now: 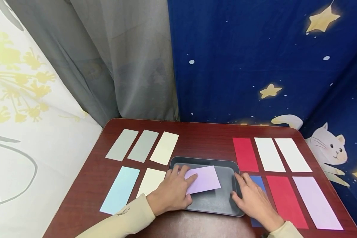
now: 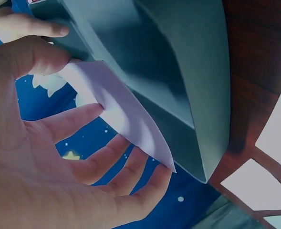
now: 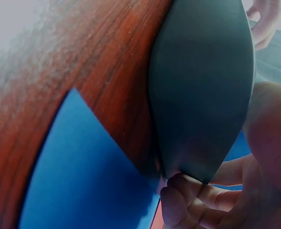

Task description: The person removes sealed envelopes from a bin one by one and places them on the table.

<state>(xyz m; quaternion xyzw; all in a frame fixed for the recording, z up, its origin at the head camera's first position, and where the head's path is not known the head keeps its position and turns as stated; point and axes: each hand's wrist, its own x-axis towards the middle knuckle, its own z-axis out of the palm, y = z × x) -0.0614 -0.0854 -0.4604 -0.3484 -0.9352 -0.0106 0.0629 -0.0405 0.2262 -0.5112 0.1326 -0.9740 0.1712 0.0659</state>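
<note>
A light purple paper card (image 1: 206, 178) lies across the dark grey tray (image 1: 217, 203) at the table's middle, slightly bent in the left wrist view. My left hand (image 1: 174, 190) grips this card (image 2: 119, 107) at its left end, thumb at one corner and fingertips along the edge. Over the tray's right rim, my right hand (image 1: 254, 198) holds on, its fingertips (image 3: 178, 198) curled round a corner of the tray (image 3: 202, 90) in the right wrist view. A blue card (image 3: 90, 167) lies beside the tray, partly hidden under my right hand in the head view.
Left of the tray lie two grey-green cards (image 1: 122, 144), two cream cards (image 1: 165, 148) and a light blue card (image 1: 120, 190). On the right are red cards (image 1: 245, 154), white cards (image 1: 270, 154) and another purple card (image 1: 317, 202). Curtains (image 1: 142, 59) hang behind the table (image 1: 202, 138).
</note>
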